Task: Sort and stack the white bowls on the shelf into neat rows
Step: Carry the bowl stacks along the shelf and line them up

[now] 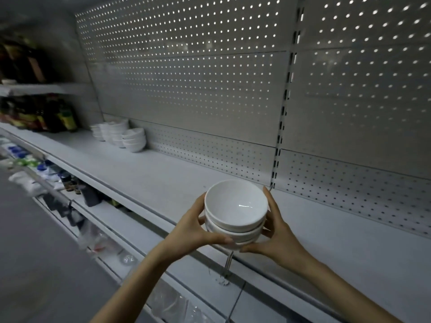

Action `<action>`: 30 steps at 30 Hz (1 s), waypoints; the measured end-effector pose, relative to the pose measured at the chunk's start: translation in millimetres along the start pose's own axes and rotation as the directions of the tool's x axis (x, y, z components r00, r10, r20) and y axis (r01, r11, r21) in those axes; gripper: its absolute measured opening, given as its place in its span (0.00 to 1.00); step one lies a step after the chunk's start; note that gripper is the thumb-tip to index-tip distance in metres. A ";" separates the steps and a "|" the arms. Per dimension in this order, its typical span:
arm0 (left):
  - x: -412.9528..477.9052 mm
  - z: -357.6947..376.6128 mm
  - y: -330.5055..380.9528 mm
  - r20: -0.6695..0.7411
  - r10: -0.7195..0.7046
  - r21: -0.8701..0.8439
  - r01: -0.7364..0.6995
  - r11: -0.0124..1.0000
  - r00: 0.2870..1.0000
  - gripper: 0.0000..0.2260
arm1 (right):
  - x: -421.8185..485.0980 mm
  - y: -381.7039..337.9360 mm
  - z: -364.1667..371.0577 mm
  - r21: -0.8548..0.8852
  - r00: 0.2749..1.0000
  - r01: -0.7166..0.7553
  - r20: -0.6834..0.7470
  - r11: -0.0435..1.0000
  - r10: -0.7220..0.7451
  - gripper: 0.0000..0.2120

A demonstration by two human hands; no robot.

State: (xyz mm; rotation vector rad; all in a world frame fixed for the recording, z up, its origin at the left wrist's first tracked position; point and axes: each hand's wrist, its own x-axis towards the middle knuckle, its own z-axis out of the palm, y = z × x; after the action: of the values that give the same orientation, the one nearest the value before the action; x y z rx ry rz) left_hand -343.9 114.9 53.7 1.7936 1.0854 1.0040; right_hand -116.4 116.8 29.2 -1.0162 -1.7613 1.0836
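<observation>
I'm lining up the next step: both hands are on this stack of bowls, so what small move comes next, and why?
Probably carry the stack of three white bowls left along the shelf toward the bowl stacks by the back panel. The left hand and right hand grip it from both sides near the front edge, far from that group.

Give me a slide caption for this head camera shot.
Left hand and right hand grip a stack of white bowls at the shelf edge; more stacked bowls stand far left by the pegboard.
</observation>
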 end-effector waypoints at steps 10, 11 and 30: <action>75.4 -79.5 -50.2 -0.039 -0.053 0.021 0.054 0.998 0.998 0.42 | 121.1 23.8 34.0 0.046 0.999 -0.010 0.030 0.999 0.009 0.60; 81.5 -86.9 -54.5 -0.042 -0.057 0.018 0.058 0.998 0.998 0.42 | 132.2 24.0 36.9 0.046 0.999 -0.012 0.034 0.999 0.010 0.60; 89.3 -288.3 -150.0 0.002 -0.084 -0.007 0.084 0.996 0.996 0.41 | 275.1 8.6 207.5 0.072 0.998 -0.039 0.044 0.997 0.036 0.58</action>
State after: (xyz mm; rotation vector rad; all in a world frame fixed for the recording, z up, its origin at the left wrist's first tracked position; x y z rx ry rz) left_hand -619.2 309.1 44.8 1.7284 1.1450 0.9548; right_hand -399.1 313.9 19.9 -0.9921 -1.7297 1.1922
